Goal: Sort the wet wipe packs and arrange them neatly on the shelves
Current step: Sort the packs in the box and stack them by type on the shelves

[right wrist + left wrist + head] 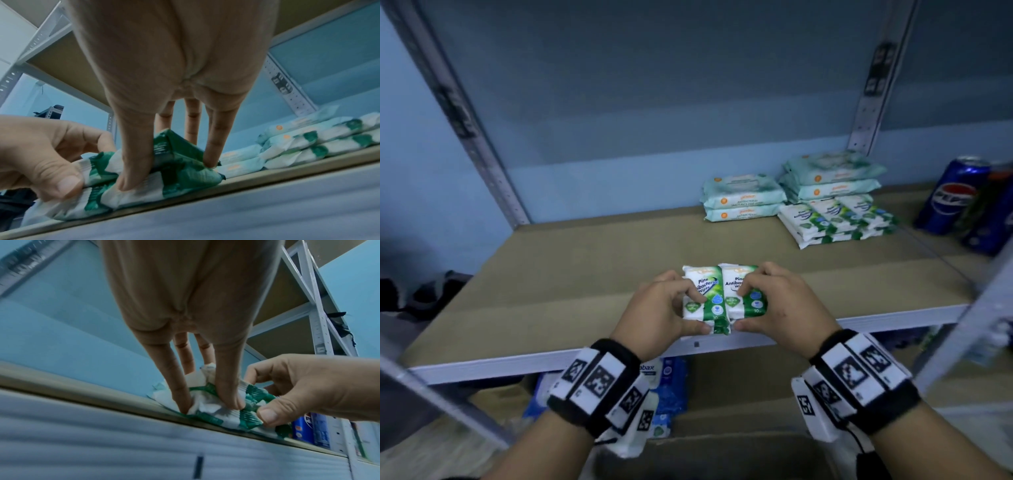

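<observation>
Your left hand (661, 310) and right hand (779, 303) are both clamped on a small bundle of green-and-white pine wipe packs (717, 296) at the front edge of the shelf (585, 260), near its middle. From the head view two packs lie side by side on top, labels up, and the right wrist view shows more of the same kind stacked beneath them. Each hand pinches its side of the bundle, thumb at the near end and fingers curled over the top, so the left hand has the left pack and the right hand the right one, the packs touching along their long sides. In the left wrist view your fingers (180, 386) press down into the crumpled wrapper right at the shelf lip. Well back and to the right on the same shelf sit the sorted goods: a low stack of matching pine packs (837, 219), with pale teal wipe packs (832, 178) piled on top of it and a second pile of teal packs (743, 198) just beside it on the left. Further right, beyond the upright, stand blue Pepsi cans (952, 195). Under the shelf, blue-and-white wipe packs (671, 387) show between your wrists, partly hidden by the wristbands.
</observation>
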